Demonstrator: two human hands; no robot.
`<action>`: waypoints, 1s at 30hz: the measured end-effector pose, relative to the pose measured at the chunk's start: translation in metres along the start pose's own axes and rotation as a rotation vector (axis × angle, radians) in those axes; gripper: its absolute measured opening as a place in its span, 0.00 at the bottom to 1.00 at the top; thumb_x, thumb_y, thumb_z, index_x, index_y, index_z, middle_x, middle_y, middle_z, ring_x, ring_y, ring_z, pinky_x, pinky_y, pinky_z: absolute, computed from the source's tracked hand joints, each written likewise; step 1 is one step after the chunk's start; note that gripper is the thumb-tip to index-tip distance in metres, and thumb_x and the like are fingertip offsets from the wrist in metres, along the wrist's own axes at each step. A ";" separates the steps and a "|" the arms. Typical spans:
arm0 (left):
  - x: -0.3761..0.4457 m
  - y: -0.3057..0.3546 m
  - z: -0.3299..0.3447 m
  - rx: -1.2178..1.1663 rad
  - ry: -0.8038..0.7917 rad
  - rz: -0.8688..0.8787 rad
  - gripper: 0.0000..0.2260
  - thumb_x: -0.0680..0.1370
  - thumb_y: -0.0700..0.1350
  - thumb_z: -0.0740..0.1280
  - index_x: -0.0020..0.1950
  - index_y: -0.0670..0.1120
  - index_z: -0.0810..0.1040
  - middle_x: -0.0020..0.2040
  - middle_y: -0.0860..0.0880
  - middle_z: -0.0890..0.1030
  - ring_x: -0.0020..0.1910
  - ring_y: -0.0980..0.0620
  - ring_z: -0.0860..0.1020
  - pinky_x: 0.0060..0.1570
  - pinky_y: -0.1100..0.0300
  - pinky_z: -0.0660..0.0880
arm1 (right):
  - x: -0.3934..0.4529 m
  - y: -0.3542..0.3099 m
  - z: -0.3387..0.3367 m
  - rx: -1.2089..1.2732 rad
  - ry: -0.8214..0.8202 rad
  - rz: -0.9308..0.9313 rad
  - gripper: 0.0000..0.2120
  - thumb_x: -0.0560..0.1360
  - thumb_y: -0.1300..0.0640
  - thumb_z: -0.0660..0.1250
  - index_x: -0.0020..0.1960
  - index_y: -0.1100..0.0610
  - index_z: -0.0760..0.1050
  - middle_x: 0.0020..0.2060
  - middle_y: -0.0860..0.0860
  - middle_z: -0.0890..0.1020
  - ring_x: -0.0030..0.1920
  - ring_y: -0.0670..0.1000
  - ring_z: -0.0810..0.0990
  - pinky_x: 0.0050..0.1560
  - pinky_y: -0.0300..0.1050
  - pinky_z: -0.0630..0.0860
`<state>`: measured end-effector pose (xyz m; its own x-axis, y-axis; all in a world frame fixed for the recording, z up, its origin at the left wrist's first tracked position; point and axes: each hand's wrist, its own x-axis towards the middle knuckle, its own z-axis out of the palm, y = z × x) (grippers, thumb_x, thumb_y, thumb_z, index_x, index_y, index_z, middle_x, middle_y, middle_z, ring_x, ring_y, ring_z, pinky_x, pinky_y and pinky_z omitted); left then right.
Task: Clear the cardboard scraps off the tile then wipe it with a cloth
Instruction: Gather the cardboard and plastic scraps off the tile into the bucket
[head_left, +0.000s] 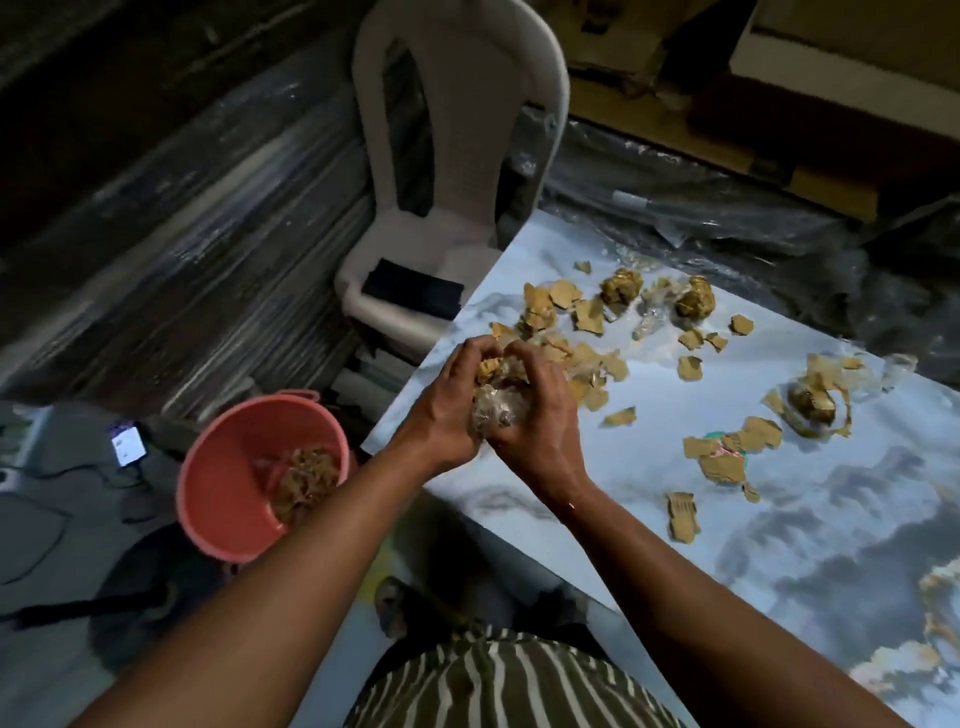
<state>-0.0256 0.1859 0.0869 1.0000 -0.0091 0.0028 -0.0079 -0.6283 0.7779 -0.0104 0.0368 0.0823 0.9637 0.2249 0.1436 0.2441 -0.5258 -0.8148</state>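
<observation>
tile (779, 519): pale marble-patterned slab, flat, right half of frame | cardboard scraps (571, 332): tan torn pieces and crumpled wads, scattered over its upper centre | one bundle (496, 395) gripped mid-frame

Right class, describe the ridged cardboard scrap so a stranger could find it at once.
Start at the marble-patterned tile, then its near edge beside the right forearm. The ridged scrap lies alone there, upright-oblong with visible corrugations, unlike the flat or crumpled scraps farther back.
</observation>
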 end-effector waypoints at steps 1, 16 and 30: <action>-0.005 -0.010 -0.014 -0.007 0.003 -0.008 0.39 0.68 0.36 0.75 0.72 0.60 0.61 0.65 0.59 0.72 0.60 0.56 0.76 0.57 0.65 0.73 | 0.001 -0.011 0.013 0.002 -0.011 -0.010 0.38 0.63 0.59 0.79 0.71 0.52 0.71 0.63 0.50 0.78 0.61 0.49 0.77 0.60 0.35 0.73; -0.138 -0.140 -0.188 -0.003 0.308 -0.252 0.42 0.67 0.36 0.79 0.71 0.61 0.61 0.66 0.57 0.73 0.61 0.56 0.77 0.58 0.57 0.78 | -0.014 -0.154 0.207 0.195 -0.373 -0.248 0.42 0.64 0.56 0.80 0.75 0.50 0.68 0.66 0.52 0.75 0.62 0.42 0.73 0.63 0.29 0.69; -0.183 -0.291 -0.166 -0.018 0.474 -0.730 0.41 0.69 0.32 0.73 0.73 0.57 0.58 0.66 0.52 0.73 0.59 0.54 0.76 0.50 0.62 0.78 | -0.009 -0.110 0.386 0.068 -0.843 -0.188 0.39 0.66 0.60 0.75 0.75 0.48 0.68 0.62 0.53 0.76 0.61 0.54 0.76 0.63 0.48 0.74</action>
<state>-0.2051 0.4995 -0.0359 0.6518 0.7188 -0.2420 0.6322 -0.3387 0.6969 -0.0881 0.4095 -0.0460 0.5002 0.8504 -0.1631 0.3584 -0.3748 -0.8550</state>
